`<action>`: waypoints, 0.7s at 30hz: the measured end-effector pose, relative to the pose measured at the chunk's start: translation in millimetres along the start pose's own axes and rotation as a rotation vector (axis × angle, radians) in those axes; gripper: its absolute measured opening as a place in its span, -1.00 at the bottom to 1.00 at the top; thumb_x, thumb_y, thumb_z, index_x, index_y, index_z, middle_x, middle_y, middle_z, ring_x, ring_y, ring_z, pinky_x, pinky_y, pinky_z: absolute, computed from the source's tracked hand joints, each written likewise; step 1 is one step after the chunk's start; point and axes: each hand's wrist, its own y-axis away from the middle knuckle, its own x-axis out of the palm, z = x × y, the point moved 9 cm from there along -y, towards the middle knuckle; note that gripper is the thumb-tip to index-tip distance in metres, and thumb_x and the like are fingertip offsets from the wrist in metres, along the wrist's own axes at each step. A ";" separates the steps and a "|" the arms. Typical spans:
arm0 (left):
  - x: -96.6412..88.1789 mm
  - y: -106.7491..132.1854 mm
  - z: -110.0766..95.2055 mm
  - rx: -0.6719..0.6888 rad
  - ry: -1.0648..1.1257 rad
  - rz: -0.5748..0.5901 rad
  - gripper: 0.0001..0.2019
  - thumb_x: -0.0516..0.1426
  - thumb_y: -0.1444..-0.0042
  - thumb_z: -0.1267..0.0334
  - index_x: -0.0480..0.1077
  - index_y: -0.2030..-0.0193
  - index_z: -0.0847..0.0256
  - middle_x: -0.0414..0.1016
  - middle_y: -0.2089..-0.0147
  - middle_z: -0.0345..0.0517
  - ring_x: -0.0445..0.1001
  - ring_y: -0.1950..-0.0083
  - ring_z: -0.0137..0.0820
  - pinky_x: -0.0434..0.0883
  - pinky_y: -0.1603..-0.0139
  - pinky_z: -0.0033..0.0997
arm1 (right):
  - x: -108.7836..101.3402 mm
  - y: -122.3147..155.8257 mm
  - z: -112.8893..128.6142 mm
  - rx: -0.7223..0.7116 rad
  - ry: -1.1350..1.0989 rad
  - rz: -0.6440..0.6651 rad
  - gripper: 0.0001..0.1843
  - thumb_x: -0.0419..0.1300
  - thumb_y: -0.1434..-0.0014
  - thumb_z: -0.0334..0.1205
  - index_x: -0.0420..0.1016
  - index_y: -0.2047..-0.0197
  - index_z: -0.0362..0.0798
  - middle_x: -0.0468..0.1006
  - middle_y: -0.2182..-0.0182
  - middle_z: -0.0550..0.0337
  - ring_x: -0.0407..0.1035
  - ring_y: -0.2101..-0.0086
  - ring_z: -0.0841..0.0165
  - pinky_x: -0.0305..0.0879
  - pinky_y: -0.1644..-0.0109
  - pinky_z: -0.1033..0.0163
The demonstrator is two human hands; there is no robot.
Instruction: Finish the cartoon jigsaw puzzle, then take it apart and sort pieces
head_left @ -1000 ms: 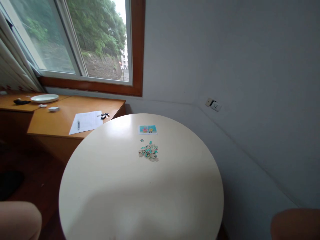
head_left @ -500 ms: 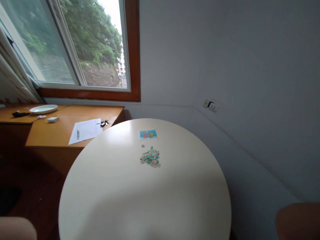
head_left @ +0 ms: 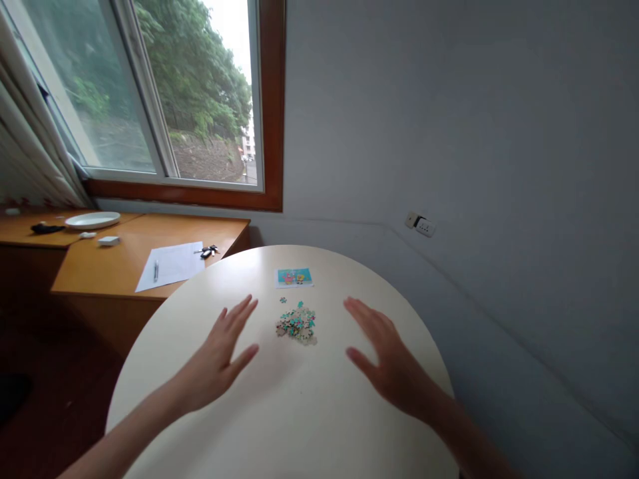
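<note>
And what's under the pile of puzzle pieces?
The pile of puzzle pieces lies on the round table, whose pale top shows around it. Anything beneath the upper ones is covered, so I can't tell what's there.

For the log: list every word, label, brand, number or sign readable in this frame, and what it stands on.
No text can be read anywhere in the current view.
Picture card: any lettering is too small to make out.
Puzzle pieces: too small to tell.
White paper: any writing is too faint to read.
White box: no legible marking.
</note>
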 end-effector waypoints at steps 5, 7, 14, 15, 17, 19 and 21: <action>110.0 33.5 21.4 -0.024 -0.209 0.452 -0.31 -0.17 -0.16 -0.18 -0.06 -0.36 0.13 -0.08 -0.38 0.10 -0.06 -0.38 -0.07 -0.12 -0.30 0.15 | 93.1 21.1 -0.5 0.091 0.056 0.379 -0.21 -0.14 -0.20 0.19 -0.19 -0.37 -0.03 -0.16 -0.34 0.03 -0.28 -0.31 0.11 -0.28 -0.32 -0.14; 120.6 39.7 27.2 -0.045 -0.234 0.451 -0.30 -0.19 -0.17 -0.18 -0.09 -0.36 0.15 -0.14 -0.39 0.10 -0.11 -0.39 -0.10 -0.17 -0.31 0.14 | 112.2 25.3 -4.2 0.122 0.042 0.409 -0.19 -0.17 -0.19 0.23 -0.21 -0.37 -0.02 -0.19 -0.34 0.03 -0.31 -0.32 0.13 -0.32 -0.33 -0.11; 126.2 15.9 27.2 -0.061 -0.191 0.375 -0.16 -0.09 -0.07 -0.27 -0.14 -0.38 0.18 -0.09 -0.38 0.17 -0.15 -0.40 -0.10 -0.19 -0.32 0.09 | 128.4 -10.7 -4.8 0.148 -0.001 0.391 0.00 -0.09 -0.07 0.37 -0.33 -0.38 -0.04 -0.29 -0.35 0.02 -0.39 -0.32 0.10 -0.39 -0.32 -0.11; 129.8 7.1 27.3 -0.063 -0.174 0.365 -0.13 -0.07 -0.04 -0.29 -0.16 -0.38 0.20 -0.10 -0.38 0.19 -0.17 -0.40 -0.09 -0.19 -0.32 0.08 | 131.5 -19.4 -3.7 0.151 -0.006 0.389 0.01 -0.08 -0.06 0.37 -0.32 -0.38 -0.05 -0.29 -0.35 0.01 -0.38 -0.32 0.09 -0.39 -0.32 -0.11; 139.4 -13.2 25.9 -0.044 -0.128 0.362 -0.08 -0.04 0.00 -0.30 -0.19 -0.38 0.20 -0.14 -0.39 0.23 -0.23 -0.41 -0.09 -0.20 -0.32 0.07 | 138.7 -37.4 -1.6 0.157 -0.021 0.380 0.04 -0.07 -0.04 0.38 -0.33 -0.38 -0.06 -0.26 -0.35 -0.01 -0.37 -0.32 0.07 -0.38 -0.32 -0.12; 150.6 -33.9 25.5 -0.031 -0.082 0.385 -0.10 -0.02 -0.01 -0.29 -0.18 -0.38 0.16 -0.16 -0.40 0.21 -0.25 -0.41 -0.11 -0.21 -0.32 0.07 | 146.1 -54.5 0.8 0.154 -0.041 0.370 0.05 -0.05 -0.03 0.39 -0.34 -0.38 -0.05 -0.22 -0.35 -0.04 -0.33 -0.31 0.06 -0.36 -0.31 -0.13; 160.9 -52.5 25.9 -0.030 -0.053 0.409 -0.20 -0.05 -0.07 -0.24 -0.14 -0.37 0.11 -0.19 -0.41 0.16 -0.23 -0.42 -0.14 -0.23 -0.33 0.07 | 151.9 -69.6 4.0 0.135 -0.059 0.358 0.01 -0.06 -0.06 0.36 -0.30 -0.38 -0.05 -0.13 -0.34 -0.05 -0.29 -0.31 0.06 -0.36 -0.30 -0.14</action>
